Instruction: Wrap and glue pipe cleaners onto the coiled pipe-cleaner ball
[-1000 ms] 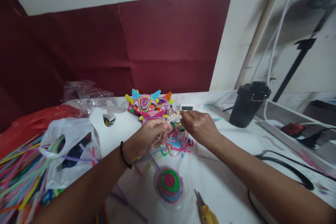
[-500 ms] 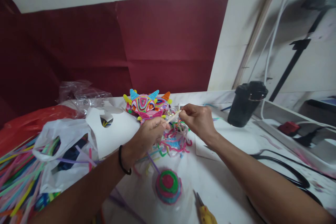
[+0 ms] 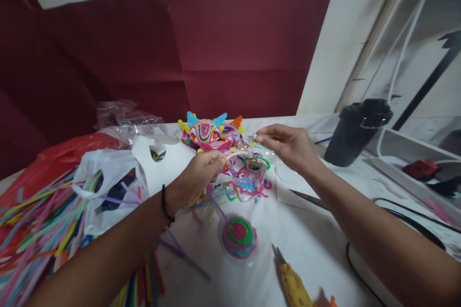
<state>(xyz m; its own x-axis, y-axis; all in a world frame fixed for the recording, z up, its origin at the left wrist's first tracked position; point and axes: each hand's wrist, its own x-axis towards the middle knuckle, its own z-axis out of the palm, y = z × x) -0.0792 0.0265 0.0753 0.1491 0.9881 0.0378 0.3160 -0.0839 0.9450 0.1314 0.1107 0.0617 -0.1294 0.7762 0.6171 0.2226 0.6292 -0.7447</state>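
My left hand (image 3: 207, 170) is closed, pinching a pale cream pipe cleaner (image 3: 238, 153) whose free end points right. To the right of it, my right hand (image 3: 288, 146) is held up with thumb and fingertips together. A tiny whitish bit shows at those fingertips, too small to name. Behind my left hand rests a colourful dragon-like head (image 3: 206, 133) with blue horns. Under and between my hands lies a tangle of pipe cleaner pieces (image 3: 252, 182). Nearer to me stands a round piece (image 3: 238, 231) with a red centre and a green ring.
Many loose pipe cleaners (image 3: 46, 220) and a white plastic bag (image 3: 94, 163) lie left, beside a white cut-out sheet (image 3: 163, 165). A yellow-handled pointed tool (image 3: 293, 283) lies in front. A dark pointed blade (image 3: 306, 196) shows beside my right forearm. A black tumbler (image 3: 356, 134) stands right.
Both hands were at the pale pipe cleaner; my right hand has come away from it to the right, and its end is now free. The view has shifted somewhat.
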